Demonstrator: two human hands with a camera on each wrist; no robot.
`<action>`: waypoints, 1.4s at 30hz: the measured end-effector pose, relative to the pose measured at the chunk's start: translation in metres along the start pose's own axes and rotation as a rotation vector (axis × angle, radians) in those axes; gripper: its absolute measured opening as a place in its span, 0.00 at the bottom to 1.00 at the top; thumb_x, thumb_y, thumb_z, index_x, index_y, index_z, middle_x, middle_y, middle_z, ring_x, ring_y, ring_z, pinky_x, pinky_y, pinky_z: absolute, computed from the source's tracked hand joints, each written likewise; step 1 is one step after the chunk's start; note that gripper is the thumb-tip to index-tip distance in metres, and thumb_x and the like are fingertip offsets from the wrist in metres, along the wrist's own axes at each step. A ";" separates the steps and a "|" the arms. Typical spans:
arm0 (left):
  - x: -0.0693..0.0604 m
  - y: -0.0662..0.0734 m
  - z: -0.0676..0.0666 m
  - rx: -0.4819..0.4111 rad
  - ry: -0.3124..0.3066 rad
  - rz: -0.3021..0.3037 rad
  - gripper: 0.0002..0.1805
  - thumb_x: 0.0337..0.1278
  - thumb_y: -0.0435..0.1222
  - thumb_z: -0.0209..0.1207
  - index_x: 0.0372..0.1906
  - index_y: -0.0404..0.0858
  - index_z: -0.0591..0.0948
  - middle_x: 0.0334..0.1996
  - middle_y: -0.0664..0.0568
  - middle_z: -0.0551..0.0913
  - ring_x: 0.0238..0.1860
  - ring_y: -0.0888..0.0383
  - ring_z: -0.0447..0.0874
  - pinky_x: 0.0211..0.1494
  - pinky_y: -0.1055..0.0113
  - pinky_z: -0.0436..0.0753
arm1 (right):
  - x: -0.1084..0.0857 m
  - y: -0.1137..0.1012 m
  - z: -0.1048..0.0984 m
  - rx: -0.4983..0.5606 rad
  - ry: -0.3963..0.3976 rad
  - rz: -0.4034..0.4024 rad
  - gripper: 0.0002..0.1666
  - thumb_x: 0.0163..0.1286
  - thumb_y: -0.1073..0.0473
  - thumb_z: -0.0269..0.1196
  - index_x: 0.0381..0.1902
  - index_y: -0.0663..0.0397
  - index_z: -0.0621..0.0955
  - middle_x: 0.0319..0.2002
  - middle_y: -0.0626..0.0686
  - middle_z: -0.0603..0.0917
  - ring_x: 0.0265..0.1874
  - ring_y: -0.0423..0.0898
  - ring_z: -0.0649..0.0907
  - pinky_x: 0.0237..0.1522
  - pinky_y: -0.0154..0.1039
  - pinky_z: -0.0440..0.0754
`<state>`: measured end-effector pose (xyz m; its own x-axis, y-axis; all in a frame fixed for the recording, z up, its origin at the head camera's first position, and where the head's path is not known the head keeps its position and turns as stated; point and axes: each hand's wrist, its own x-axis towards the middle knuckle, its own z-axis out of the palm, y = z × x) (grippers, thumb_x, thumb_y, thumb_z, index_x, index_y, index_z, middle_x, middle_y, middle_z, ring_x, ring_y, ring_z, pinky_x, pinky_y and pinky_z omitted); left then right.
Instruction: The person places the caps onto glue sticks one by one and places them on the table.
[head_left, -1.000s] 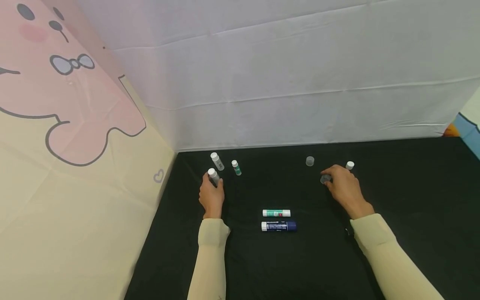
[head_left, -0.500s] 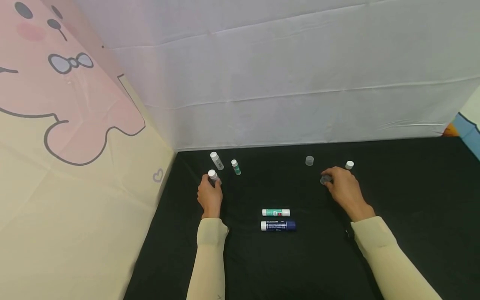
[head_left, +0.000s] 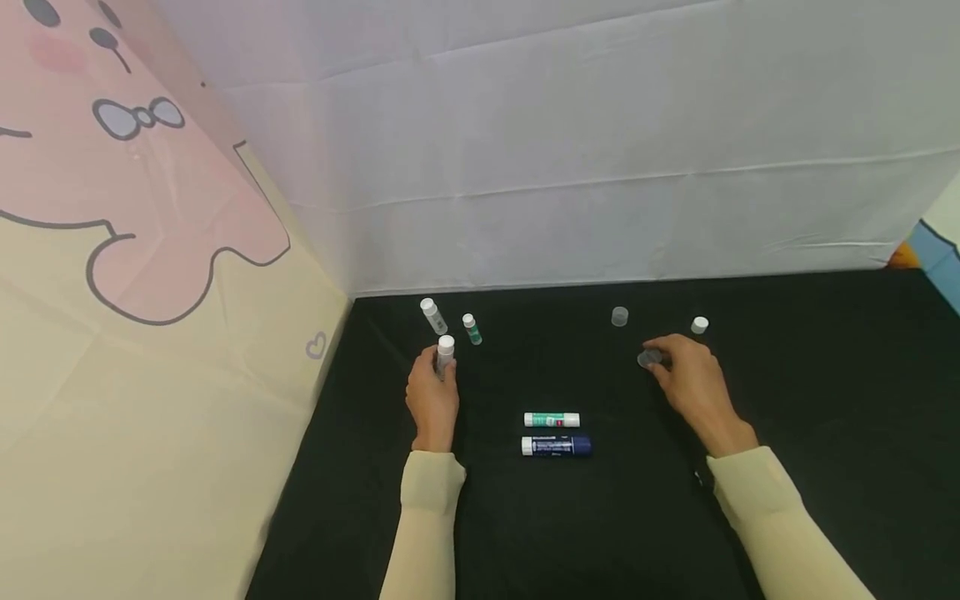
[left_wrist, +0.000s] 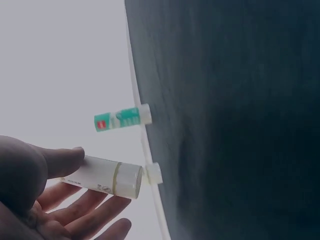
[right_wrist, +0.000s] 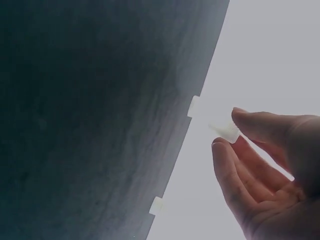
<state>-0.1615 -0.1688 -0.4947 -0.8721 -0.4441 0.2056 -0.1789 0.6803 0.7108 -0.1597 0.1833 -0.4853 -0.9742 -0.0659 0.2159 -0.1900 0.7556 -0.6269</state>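
My left hand (head_left: 432, 402) holds a white glue stick (head_left: 446, 346) upright at the left of the black table. In the left wrist view the thumb presses on one side of the glue stick (left_wrist: 102, 175), with fingers on the other. Behind it stand another white glue stick (head_left: 433, 317) and a small green-and-white glue stick (head_left: 472, 330). On the right, my right hand (head_left: 693, 379) pinches a translucent cap (right_wrist: 227, 131) between thumb and fingers. A second clear cap (head_left: 619, 317) and a white cap (head_left: 700, 325) sit on the table beyond that hand.
Two glue sticks lie flat at the table's middle, a green-and-white one (head_left: 551, 420) and a dark blue one (head_left: 557, 446). A white cloth wall (head_left: 562, 167) closes off the back. A printed cloth (head_left: 187, 417) hangs along the left side.
My left hand has shifted slightly right with the white glue stick, which now stands straighter. The right hand stays almost in place with the translucent cap. The head view has tilted a little.
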 end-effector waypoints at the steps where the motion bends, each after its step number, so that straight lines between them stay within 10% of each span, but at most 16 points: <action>1: -0.002 0.002 0.000 0.003 -0.004 0.009 0.17 0.68 0.32 0.68 0.58 0.35 0.84 0.53 0.39 0.87 0.54 0.37 0.87 0.56 0.36 0.81 | -0.001 -0.001 0.000 0.008 0.006 -0.002 0.20 0.66 0.76 0.69 0.56 0.71 0.84 0.50 0.71 0.85 0.45 0.67 0.87 0.44 0.65 0.84; 42: -0.046 0.035 0.005 0.080 -0.028 0.234 0.15 0.58 0.26 0.73 0.50 0.36 0.88 0.49 0.44 0.88 0.51 0.42 0.88 0.57 0.42 0.82 | -0.017 -0.035 0.005 0.093 0.046 -0.039 0.19 0.64 0.77 0.71 0.53 0.65 0.87 0.51 0.65 0.87 0.39 0.62 0.89 0.41 0.61 0.87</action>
<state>-0.1299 -0.1215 -0.4825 -0.9059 -0.2536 0.3391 -0.0052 0.8075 0.5899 -0.1372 0.1548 -0.4712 -0.9596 -0.0620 0.2744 -0.2401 0.6888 -0.6840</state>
